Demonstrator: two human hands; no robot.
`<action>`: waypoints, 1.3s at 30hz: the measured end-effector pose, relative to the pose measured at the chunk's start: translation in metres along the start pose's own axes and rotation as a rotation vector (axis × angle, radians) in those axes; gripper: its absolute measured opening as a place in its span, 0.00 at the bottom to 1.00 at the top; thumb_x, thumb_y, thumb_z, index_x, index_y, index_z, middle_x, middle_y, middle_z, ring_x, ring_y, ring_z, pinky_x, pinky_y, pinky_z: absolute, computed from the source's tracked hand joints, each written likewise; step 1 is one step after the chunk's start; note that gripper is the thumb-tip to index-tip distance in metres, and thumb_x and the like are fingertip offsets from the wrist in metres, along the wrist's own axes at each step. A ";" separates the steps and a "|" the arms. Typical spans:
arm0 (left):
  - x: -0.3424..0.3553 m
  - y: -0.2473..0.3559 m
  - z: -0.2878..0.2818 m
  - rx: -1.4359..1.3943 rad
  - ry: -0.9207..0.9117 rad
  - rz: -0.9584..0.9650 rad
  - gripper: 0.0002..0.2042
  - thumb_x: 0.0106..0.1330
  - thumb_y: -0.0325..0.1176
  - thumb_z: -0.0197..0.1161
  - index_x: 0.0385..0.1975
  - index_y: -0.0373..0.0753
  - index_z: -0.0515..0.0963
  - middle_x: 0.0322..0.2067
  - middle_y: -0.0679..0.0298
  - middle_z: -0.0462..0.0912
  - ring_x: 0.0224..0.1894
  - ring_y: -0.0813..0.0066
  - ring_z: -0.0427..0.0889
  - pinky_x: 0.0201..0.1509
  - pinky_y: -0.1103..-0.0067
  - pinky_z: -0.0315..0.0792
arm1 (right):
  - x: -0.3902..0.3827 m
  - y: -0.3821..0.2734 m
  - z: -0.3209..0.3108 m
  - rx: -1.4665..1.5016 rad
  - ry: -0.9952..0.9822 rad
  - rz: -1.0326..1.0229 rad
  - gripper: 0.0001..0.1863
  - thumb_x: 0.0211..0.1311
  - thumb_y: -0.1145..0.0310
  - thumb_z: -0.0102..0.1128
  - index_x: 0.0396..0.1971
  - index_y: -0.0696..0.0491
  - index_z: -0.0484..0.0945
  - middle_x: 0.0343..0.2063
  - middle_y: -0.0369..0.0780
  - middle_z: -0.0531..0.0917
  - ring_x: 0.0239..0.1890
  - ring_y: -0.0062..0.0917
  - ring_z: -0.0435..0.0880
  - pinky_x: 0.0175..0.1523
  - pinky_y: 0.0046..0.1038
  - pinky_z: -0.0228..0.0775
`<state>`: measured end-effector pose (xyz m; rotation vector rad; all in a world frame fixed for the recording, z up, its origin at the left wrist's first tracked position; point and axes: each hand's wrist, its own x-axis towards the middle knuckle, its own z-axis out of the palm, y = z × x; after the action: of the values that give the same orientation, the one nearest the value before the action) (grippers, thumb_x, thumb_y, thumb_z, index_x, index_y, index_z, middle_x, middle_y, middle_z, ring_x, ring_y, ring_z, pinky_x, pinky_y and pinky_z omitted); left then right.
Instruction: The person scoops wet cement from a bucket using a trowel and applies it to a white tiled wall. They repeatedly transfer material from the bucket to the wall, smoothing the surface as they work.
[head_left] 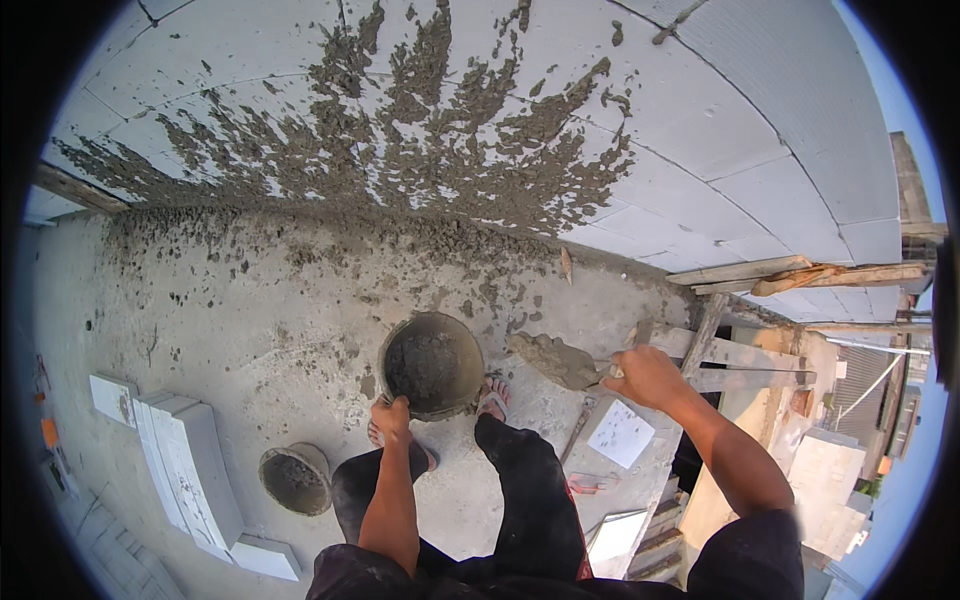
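My left hand (pixel 391 416) is closed on the near rim of a round bucket (pixel 473 372), which has wet grey mortar (pixel 420 368) inside. Out to the right, my right hand (pixel 645 378) grips a trowel (pixel 556 361) by its handle, and grey mortar covers the blade. The trowel is held apart from the bucket, to its right. Ahead stands a wall of pale blocks (pixel 720 130), its lower middle splashed with rough mortar (pixel 420 150).
A second, smaller bucket (pixel 297 478) stands at the left near my leg. Farther left lie several pale blocks (pixel 185 465). Mortar crumbs litter the concrete floor (pixel 270 340) along the wall. Wooden planks (pixel 745 268) and a drop edge (pixel 690 450) are on the right.
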<state>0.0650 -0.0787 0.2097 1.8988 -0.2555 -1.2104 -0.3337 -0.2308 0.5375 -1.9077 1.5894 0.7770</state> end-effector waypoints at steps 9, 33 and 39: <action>-0.211 0.180 -0.182 -0.055 0.211 -0.082 0.13 0.54 0.18 0.59 0.39 0.27 0.84 0.33 0.63 0.86 0.33 0.74 0.80 0.38 0.74 0.74 | -0.212 0.013 -0.349 0.050 0.425 0.286 0.23 0.55 0.57 0.77 0.39 0.65 0.87 0.42 0.59 0.86 0.49 0.51 0.85 0.53 0.44 0.77; -0.184 0.514 -0.067 0.367 -0.478 0.286 0.13 0.57 0.18 0.62 0.42 0.26 0.83 0.34 0.59 0.88 0.32 0.74 0.85 0.36 0.76 0.80 | -0.204 -0.213 -0.152 0.436 0.500 0.062 0.10 0.61 0.71 0.61 0.40 0.59 0.85 0.28 0.50 0.87 0.34 0.46 0.90 0.40 0.45 0.83; -0.175 0.559 -0.025 0.456 -0.585 0.303 0.11 0.57 0.18 0.62 0.40 0.27 0.84 0.33 0.63 0.87 0.29 0.80 0.81 0.32 0.79 0.73 | -0.204 -0.215 -0.221 0.436 0.500 0.264 0.07 0.59 0.73 0.62 0.33 0.59 0.87 0.30 0.48 0.89 0.36 0.44 0.92 0.42 0.43 0.84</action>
<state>0.1390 -0.3123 0.7422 1.7302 -1.1724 -1.5580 -0.1304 -0.2155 0.8453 -1.6585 2.1293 0.0149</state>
